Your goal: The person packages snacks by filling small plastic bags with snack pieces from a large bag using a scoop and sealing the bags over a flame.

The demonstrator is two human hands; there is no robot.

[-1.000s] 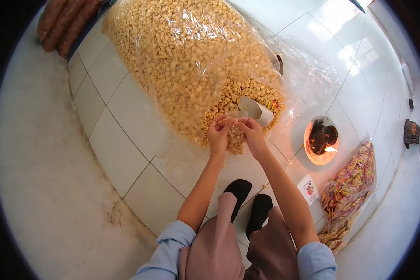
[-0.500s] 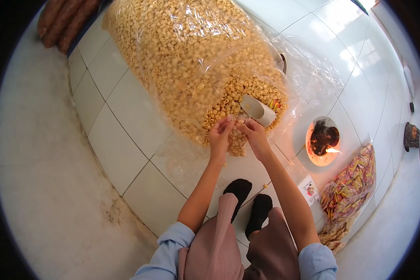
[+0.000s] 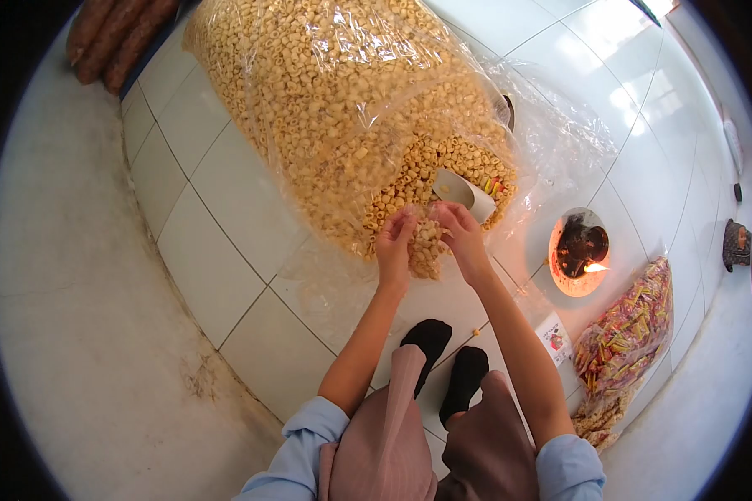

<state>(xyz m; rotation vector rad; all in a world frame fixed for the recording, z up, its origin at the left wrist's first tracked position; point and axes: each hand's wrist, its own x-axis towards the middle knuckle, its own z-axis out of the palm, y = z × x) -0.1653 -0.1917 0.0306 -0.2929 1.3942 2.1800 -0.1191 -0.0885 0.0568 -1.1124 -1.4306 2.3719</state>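
A small clear plastic bag of snacks (image 3: 426,250) hangs between my hands. My left hand (image 3: 395,238) pinches the left side of its top edge, and my right hand (image 3: 461,234) pinches the right side. Just beyond them lies a big clear sack (image 3: 334,108) full of ring-shaped puffed snacks, its mouth turned toward me. Loose snacks (image 3: 401,179) show in that mouth. A white scoop (image 3: 465,194) rests on them, close above my right hand. Beside the scoop are several small red and yellow packets (image 3: 495,185).
A dish with a burning flame (image 3: 595,268) stands on the tiles to the right. Nearby are a printed card (image 3: 553,338) and a bag of red and yellow packets (image 3: 627,326). Long brown bundles (image 3: 125,42) lie at the upper left; a wall (image 3: 83,292) runs along the left.
My hands have moved slightly apart at the small bag's top, the right one shifting right and up. More of the bag shows between them.
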